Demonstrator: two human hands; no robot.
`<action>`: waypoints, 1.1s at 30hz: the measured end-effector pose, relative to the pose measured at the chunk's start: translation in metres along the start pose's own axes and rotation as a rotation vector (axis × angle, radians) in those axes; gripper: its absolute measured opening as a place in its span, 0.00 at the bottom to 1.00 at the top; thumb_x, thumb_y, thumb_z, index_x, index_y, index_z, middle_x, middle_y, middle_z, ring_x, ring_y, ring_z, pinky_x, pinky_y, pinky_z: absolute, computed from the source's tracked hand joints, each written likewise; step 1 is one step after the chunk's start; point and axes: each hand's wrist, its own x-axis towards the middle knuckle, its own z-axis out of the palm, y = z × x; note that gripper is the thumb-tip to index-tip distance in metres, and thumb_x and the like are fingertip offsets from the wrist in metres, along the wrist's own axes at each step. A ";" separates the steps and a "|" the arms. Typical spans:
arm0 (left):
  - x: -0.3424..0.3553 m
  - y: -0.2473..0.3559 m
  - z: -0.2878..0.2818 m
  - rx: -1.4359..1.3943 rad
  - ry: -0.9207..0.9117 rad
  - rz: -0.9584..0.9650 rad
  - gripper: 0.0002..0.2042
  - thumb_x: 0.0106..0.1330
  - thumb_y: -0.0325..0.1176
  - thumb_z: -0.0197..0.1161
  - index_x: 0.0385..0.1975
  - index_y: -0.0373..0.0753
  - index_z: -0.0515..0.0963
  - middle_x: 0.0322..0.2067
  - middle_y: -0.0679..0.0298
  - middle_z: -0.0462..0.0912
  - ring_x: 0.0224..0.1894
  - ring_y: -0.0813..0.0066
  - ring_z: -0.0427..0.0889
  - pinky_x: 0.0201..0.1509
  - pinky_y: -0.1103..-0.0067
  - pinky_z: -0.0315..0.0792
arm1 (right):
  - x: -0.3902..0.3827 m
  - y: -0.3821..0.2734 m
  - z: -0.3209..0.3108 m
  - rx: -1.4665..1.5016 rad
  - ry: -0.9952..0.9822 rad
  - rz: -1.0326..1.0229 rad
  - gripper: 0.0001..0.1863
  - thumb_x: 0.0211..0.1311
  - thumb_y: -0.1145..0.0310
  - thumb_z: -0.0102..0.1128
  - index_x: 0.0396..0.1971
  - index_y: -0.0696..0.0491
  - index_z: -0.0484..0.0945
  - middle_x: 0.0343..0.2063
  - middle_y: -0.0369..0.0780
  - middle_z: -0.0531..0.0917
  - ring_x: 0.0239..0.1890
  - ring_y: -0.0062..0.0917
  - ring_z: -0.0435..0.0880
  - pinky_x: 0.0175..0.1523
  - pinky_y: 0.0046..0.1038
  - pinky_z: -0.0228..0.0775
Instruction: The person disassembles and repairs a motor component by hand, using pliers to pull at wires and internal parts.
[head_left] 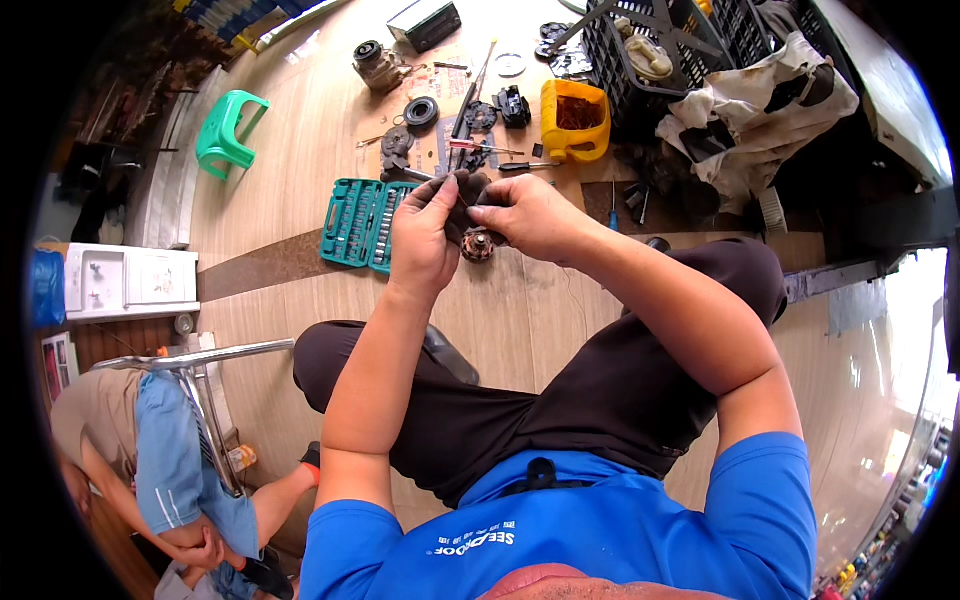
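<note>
My left hand (424,232) and my right hand (532,218) meet in front of me above the floor, fingertips stained dark. Both are closed in a pinch around a small dark part that the fingers mostly cover; its kind cannot be made out. Right below them shows a round rotor (478,246) with copper-coloured windings; whether it touches my fingers is unclear. Beside my left hand, a green socket set case (345,222) lies unfolded with rows of metal sockets. A black-handled screwdriver (520,166) rests just beyond my right hand.
Beyond my hands, a cardboard sheet (372,128) bears a pulley (421,112) and dark machine parts. A cut yellow jug (578,118) and black crate (640,75) stand at far right. A green stool (232,135) is far left; a seated person (165,450) is at left.
</note>
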 end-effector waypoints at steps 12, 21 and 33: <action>0.002 0.024 -0.001 -0.151 0.110 0.024 0.09 0.72 0.32 0.52 0.38 0.33 0.76 0.23 0.66 0.74 0.26 0.72 0.74 0.35 0.76 0.72 | -0.007 -0.006 -0.005 -0.336 -0.053 -0.059 0.10 0.62 0.65 0.60 0.34 0.58 0.82 0.22 0.45 0.81 0.24 0.25 0.75 0.34 0.31 0.68; -0.007 0.038 0.001 0.371 -0.217 -0.231 0.07 0.69 0.29 0.56 0.35 0.31 0.77 0.27 0.61 0.82 0.27 0.74 0.80 0.34 0.78 0.74 | -0.003 -0.015 -0.037 -0.749 -0.240 -0.106 0.14 0.58 0.61 0.64 0.33 0.58 0.82 0.25 0.51 0.82 0.30 0.42 0.81 0.37 0.38 0.72; -0.013 -0.003 0.012 1.043 -0.057 0.097 0.09 0.68 0.27 0.58 0.39 0.26 0.80 0.31 0.63 0.84 0.32 0.83 0.77 0.37 0.83 0.72 | -0.003 -0.012 -0.027 -0.416 0.022 0.011 0.14 0.56 0.64 0.58 0.31 0.62 0.82 0.24 0.52 0.82 0.29 0.38 0.83 0.38 0.35 0.73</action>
